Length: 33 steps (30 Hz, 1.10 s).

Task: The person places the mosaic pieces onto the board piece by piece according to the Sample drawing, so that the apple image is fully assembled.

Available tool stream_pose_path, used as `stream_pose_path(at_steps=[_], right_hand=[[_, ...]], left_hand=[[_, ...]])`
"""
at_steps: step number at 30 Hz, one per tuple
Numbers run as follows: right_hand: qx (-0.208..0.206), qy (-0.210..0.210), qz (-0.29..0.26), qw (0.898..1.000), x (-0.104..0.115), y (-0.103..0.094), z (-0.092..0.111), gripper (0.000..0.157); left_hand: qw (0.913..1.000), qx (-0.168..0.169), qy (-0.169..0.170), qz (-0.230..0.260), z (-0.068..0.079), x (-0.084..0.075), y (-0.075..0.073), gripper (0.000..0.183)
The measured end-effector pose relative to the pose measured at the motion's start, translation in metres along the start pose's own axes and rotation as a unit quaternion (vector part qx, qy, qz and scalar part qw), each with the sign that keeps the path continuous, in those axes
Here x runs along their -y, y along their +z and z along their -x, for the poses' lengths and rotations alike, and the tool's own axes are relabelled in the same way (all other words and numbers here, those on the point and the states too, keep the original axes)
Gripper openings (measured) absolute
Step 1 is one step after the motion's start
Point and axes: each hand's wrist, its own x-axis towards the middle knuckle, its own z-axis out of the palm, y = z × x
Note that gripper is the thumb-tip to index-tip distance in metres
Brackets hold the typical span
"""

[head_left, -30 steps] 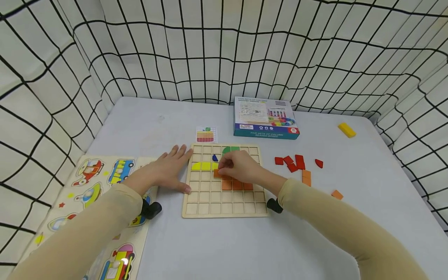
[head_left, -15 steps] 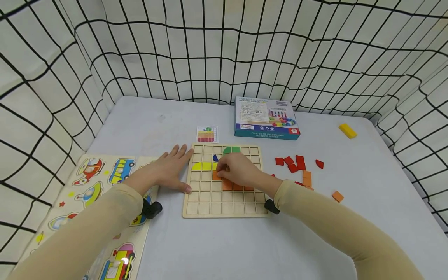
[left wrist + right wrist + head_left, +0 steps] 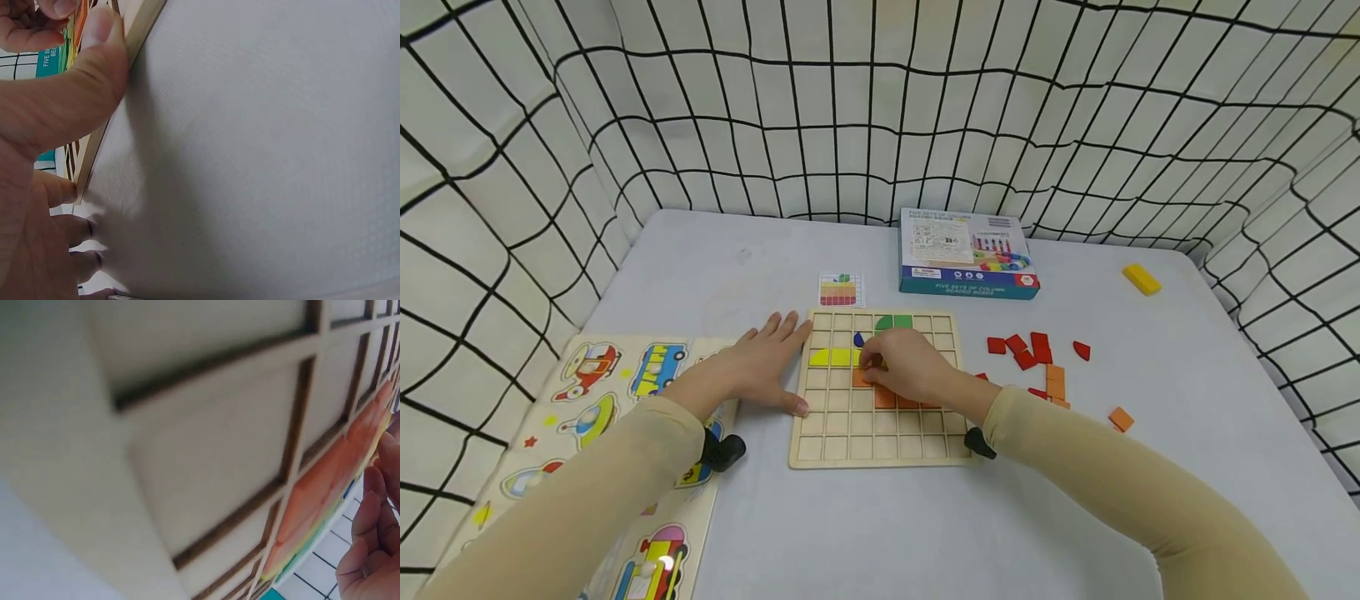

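Two hands work at one wooden board: the left hand lies spread, grasping no tile, thumb on the board's left edge. For a clean fit, align the orange tile squarely, then press evenly with that edge braced. It lies left of board centre, at the curled fingertips of the right hand; whether they pinch it cannot be told.

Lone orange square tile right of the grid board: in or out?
Out: the orange square tile lies on the white tabletop, apart from the wooden grid board.
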Motion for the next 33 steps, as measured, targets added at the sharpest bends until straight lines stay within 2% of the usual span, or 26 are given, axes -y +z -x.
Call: stream_pose_path(at_steps=[4, 7, 13, 21, 27, 33], right_hand=[[-0.007, 0.011, -0.011, 1.0, -0.009, -0.008, 0.008, 0.016], [-0.01, 0.032, -0.021, 0.999, -0.024, -0.019, 0.017, 0.015], [-0.012, 0.086, -0.055, 0.995, -0.076, -0.045, 0.051, 0.017], [-0.035, 0.146, -0.048, 0.988, -0.143, -0.069, 0.107, 0.02], [-0.041, 0.161, -0.03, 0.986, -0.175, -0.072, 0.139, 0.023], [-0.021, 0.186, -0.041, 0.981, -0.184, -0.066, 0.15, 0.031]], left_hand=[[1.0, 0.0, 0.001, 0.001, 0.0, -0.001, 0.001, 0.126], [1.0, 0.001, -0.003, 0.002, 0.0, -0.001, 0.001, 0.125], [1.0, -0.001, -0.005, 0.001, -0.001, -0.002, 0.0, 0.125], [1.0, -0.007, -0.003, -0.006, -0.002, -0.002, -0.001, 0.125], [1.0, -0.006, -0.001, -0.004, -0.002, -0.001, -0.001, 0.125], [1.0, -0.001, -0.001, 0.001, -0.001, -0.001, 0.001, 0.126]])
